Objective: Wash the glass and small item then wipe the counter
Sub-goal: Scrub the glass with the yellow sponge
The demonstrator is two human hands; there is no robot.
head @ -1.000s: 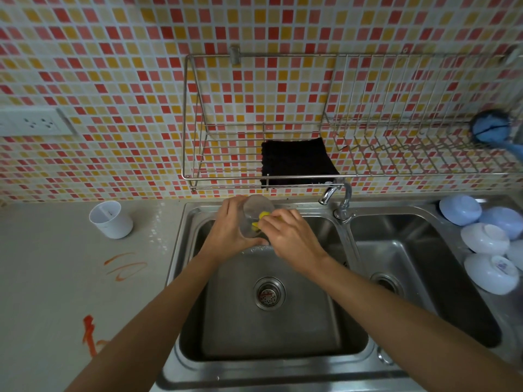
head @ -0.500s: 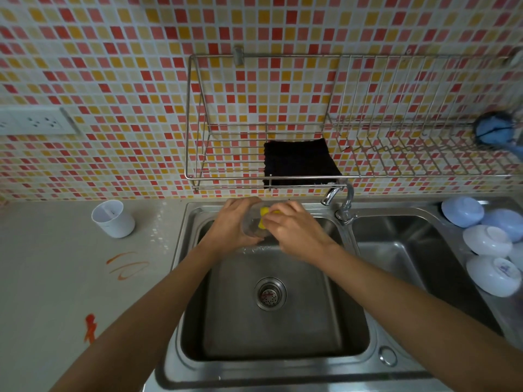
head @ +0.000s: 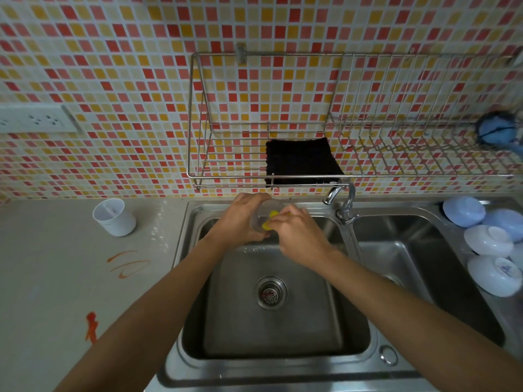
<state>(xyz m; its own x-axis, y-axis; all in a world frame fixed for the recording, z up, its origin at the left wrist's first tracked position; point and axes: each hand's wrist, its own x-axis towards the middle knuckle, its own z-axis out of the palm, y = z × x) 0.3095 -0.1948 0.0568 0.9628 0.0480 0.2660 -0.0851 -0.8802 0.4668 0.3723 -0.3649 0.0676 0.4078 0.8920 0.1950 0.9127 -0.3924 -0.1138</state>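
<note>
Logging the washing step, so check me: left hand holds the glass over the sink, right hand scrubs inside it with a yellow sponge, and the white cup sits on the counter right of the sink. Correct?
One error: the white cup sits on the counter left of the sink, as the head view shows. The rest holds: left hand holds the glass and right hand works the yellow sponge in it.

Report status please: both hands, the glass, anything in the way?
Left hand grips glass over sink. Right hand pushes yellow sponge into it. Nothing in the way; counter stains not yet wiped.
</note>
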